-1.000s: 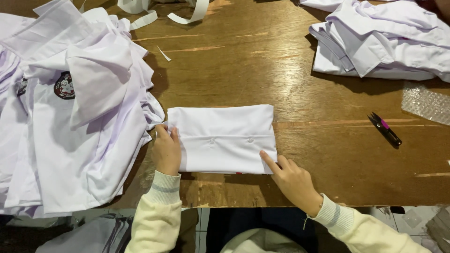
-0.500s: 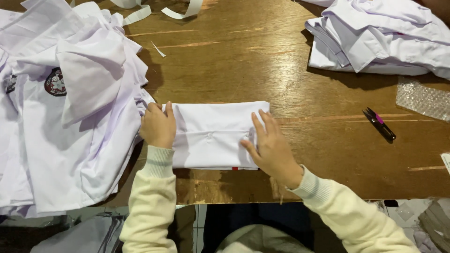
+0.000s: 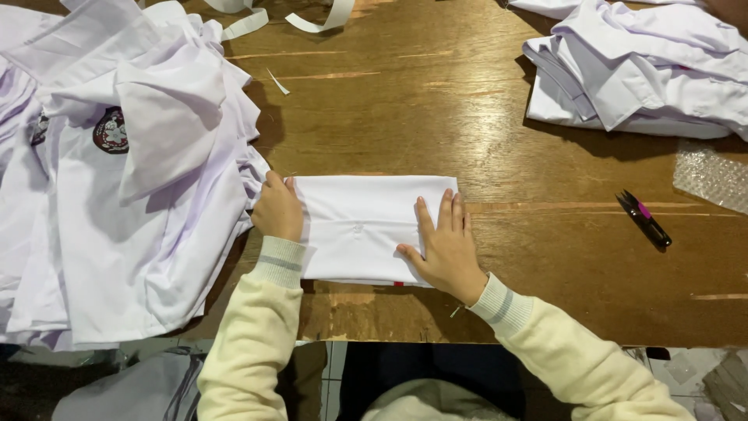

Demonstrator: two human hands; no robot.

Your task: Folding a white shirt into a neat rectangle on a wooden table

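- The folded shirt (image 3: 358,228) lies at the centre of the frame, on the wooden table (image 3: 436,117).
- The left hand (image 3: 278,210) rests curled on the shirt's left edge, fingers bent, gripping nothing clearly.
- The right hand (image 3: 444,248) presses flat on the shirt's right end, fingers straight and close together.
- A shirt pile (image 3: 117,187) fills the left of the frame.
- Another stack (image 3: 639,70) sits upper right.
- Snips (image 3: 643,219) lie at the right.

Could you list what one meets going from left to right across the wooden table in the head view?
Heap of white shirts → left hand → folded white shirt → right hand → black thread snips with a pink mark → bubble wrap at the right edge.
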